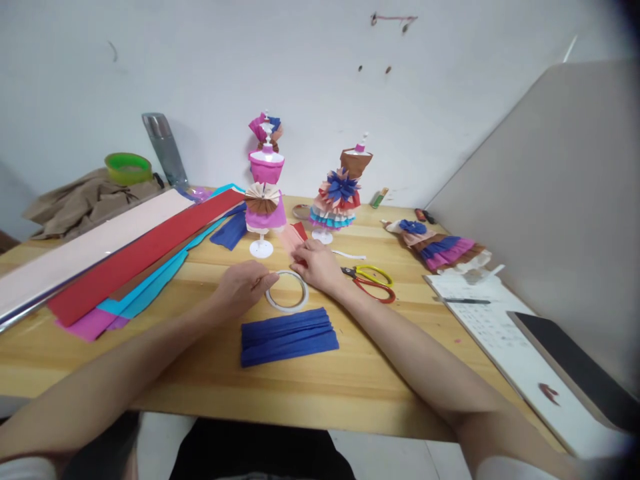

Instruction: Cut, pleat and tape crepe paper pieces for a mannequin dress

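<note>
A narrow white ring-shaped roll of tape (pixel 304 298) is held near the table's middle. My left hand (pixel 244 285) is closed, with its thumb and fingers pinching the roll's upper left side. At the roll's upper right edge, my right hand (pixel 317 265) has its fingers curled and pressed together; whatever is between them is hidden. A folded strip of blue crepe paper (pixel 289 337) lies just in front of the roll. Beyond my right hand are pieces of pink paper (pixel 289 239). Scissors (pixel 375 280) with a yellow and a red handle lie right of my right wrist.
Two small dress forms, one in pink (pixel 267 170) and one in brown with ruffles (pixel 356 163), stand behind my hands. Crepe paper sheets (pixel 150 257) spread leftward. A bottle (pixel 167 153) and green tape (pixel 129 169) are back left. A ruffled dress (pixel 443 250) and whiteboard (pixel 480 320) lie right.
</note>
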`<state>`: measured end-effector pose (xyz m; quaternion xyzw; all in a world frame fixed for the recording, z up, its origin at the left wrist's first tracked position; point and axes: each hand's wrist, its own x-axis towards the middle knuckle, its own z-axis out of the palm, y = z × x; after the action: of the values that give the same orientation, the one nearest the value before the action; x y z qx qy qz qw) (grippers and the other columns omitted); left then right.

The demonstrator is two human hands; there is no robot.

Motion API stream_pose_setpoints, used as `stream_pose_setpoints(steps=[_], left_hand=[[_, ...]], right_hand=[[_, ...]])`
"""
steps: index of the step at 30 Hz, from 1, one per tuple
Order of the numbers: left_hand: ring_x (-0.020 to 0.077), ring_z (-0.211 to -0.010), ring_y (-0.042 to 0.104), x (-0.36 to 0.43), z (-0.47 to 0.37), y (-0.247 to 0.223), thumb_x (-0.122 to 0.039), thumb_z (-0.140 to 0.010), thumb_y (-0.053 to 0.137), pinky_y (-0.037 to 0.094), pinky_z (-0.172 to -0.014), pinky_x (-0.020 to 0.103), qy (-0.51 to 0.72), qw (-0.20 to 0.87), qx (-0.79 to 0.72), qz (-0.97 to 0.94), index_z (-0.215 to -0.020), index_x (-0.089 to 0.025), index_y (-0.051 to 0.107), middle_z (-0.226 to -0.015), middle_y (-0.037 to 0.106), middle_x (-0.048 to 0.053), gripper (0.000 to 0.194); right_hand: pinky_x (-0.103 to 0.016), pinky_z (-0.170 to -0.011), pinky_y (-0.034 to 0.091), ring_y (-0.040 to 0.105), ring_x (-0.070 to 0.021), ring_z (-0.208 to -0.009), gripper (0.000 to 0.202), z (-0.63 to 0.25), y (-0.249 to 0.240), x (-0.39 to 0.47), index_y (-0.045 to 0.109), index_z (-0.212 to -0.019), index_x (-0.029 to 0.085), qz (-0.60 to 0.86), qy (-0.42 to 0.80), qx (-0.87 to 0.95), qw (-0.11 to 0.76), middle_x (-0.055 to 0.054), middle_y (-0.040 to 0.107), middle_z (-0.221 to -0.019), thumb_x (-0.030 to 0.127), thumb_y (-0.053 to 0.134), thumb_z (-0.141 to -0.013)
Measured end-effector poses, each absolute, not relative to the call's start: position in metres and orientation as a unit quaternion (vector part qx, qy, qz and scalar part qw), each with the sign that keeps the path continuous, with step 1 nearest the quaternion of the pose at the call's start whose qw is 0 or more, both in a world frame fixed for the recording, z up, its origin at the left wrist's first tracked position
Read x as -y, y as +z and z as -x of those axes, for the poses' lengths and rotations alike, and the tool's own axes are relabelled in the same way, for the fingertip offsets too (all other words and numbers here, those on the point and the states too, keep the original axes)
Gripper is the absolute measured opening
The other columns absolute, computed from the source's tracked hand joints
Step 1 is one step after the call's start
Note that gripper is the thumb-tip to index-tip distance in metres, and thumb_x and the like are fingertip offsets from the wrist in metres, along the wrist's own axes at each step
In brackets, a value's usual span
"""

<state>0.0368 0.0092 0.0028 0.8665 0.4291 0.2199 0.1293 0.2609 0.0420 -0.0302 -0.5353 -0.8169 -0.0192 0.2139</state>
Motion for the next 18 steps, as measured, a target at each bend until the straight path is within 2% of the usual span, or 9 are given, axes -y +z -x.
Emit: stream_pose_setpoints(steps=[4, 8, 11, 13, 15, 18], left_hand=[[0.0144, -0.065, 0.049, -0.005, -0.031, 0.002, -0.041, -0.091, 0.033, 0.037, -0.063, 0.027, 0.257, 0.168, -0.422, -0.853, -0.059, -0.018, 0.05, -0.062, 0.054, 0.002, 0.043], [0.0159, -0.071, 0.057, -0.003, -0.027, 0.0, -0.041, -0.09, 0.039, 0.045, -0.069, 0.027, 0.303, 0.222, -0.453, -0.808, -0.068, -0.018, 0.061, -0.07, 0.065, 0.002, 0.039], [0.0174, -0.077, 0.062, -0.005, -0.027, -0.001, -0.043, -0.087, 0.045, 0.048, -0.073, 0.028, 0.343, 0.279, -0.476, -0.76, -0.078, -0.018, 0.067, -0.078, 0.069, 0.003, 0.034], [0.0194, -0.086, 0.065, -0.01, -0.027, -0.002, -0.044, -0.083, 0.052, 0.05, -0.08, 0.03, 0.373, 0.327, -0.488, -0.718, -0.091, -0.017, 0.068, -0.091, 0.072, 0.005, 0.033], [0.0228, -0.099, 0.065, -0.016, -0.026, -0.006, -0.046, -0.077, 0.06, 0.05, -0.088, 0.033, 0.406, 0.381, -0.492, -0.669, -0.107, -0.014, 0.065, -0.107, 0.071, 0.01, 0.044], [0.0277, -0.115, 0.06, -0.024, -0.025, -0.011, -0.049, -0.068, 0.069, 0.048, -0.096, 0.037, 0.443, 0.46, -0.477, -0.603, -0.126, -0.011, 0.054, -0.125, 0.064, 0.016, 0.07]], right_hand=[[-0.037, -0.082, 0.042, 0.057, -0.0245, -0.088, 0.014, -0.263, -0.036, -0.047, 0.068, -0.078, 0.017, 0.534, 0.035, 0.79, 0.3, -0.011, 0.066, -0.086, 0.019, 0.055, -0.084], [-0.035, -0.081, 0.045, 0.059, -0.0221, -0.085, 0.017, -0.267, -0.028, -0.044, 0.059, -0.071, 0.019, 0.527, 0.066, 0.758, 0.378, -0.009, 0.066, -0.084, 0.019, 0.046, -0.082], [-0.035, -0.078, 0.046, 0.061, -0.0212, -0.085, 0.011, -0.268, -0.017, -0.038, 0.048, -0.062, 0.022, 0.492, 0.199, 0.69, 0.492, -0.007, 0.067, -0.087, 0.023, 0.046, -0.073], [-0.033, -0.069, 0.047, 0.058, -0.02, -0.074, 0.008, -0.27, -0.009, -0.035, 0.042, -0.06, 0.023, 0.462, 0.31, 0.62, 0.553, -0.004, 0.062, -0.075, 0.025, 0.046, -0.067], [-0.032, -0.06, 0.044, 0.051, -0.0184, -0.061, 0.007, -0.272, -0.002, -0.031, 0.038, -0.06, 0.024, 0.448, 0.372, 0.576, 0.573, -0.002, 0.051, -0.062, 0.027, 0.044, -0.064], [-0.032, -0.057, 0.042, 0.044, -0.018, -0.056, 0.009, -0.275, 0.005, -0.025, 0.034, -0.061, 0.025, 0.438, 0.421, 0.556, 0.567, 0.0, 0.039, -0.058, 0.029, 0.042, -0.063]])
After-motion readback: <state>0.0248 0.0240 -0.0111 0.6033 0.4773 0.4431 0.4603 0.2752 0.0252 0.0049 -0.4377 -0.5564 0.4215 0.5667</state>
